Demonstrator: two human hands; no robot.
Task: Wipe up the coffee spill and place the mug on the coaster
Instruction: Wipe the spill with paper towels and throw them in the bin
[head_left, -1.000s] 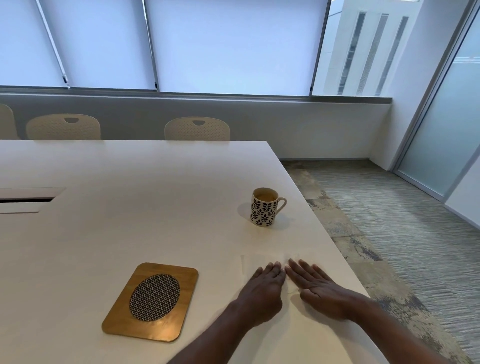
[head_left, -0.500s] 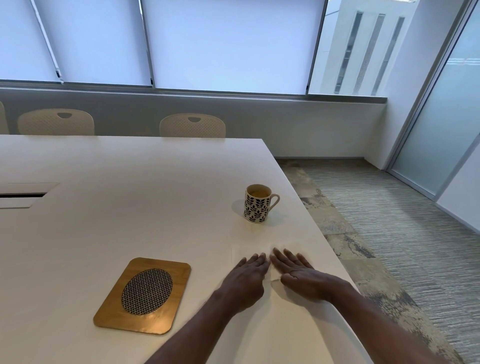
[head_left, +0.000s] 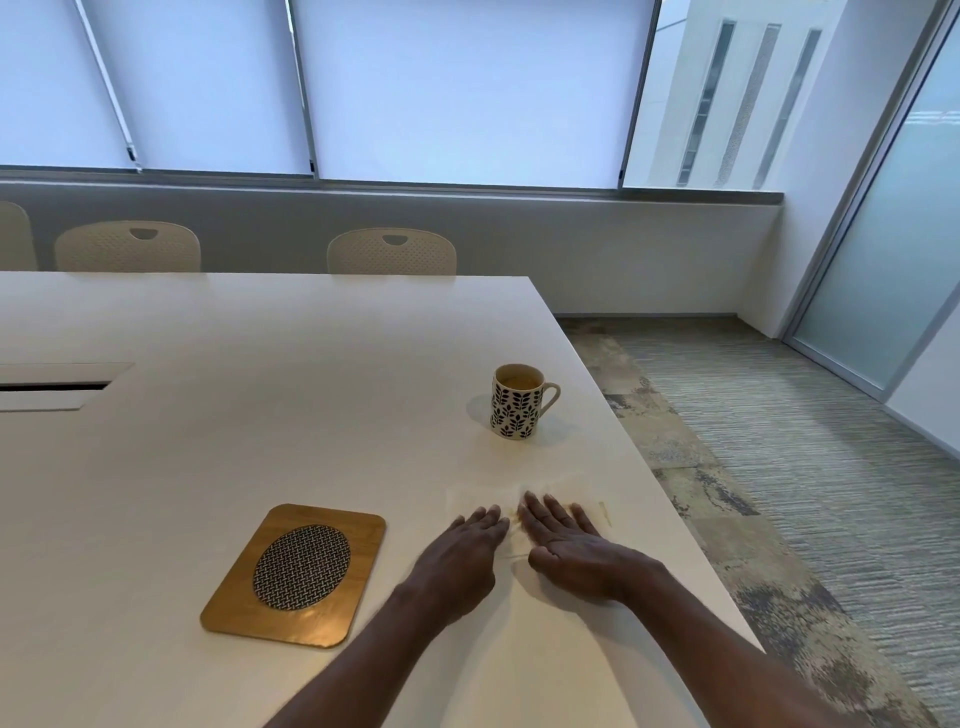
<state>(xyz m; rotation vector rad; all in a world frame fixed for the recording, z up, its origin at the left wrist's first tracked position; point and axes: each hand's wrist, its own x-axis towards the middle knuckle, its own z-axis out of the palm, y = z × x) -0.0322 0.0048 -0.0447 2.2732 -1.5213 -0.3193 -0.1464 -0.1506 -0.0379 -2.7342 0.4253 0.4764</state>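
Both hands are lying flat, fingers spread, gripping nothing — the left hand and right hand are pressing side by side on a white napkin near the table's right edge. The mug is standing just beyond them — the coaster is sitting to the left, apart.

A white napkin lies flat under the fingers, stained brown. The leaf-patterned mug stands upright beyond the fingertips, apart. The wooden coaster lies flat left of them.
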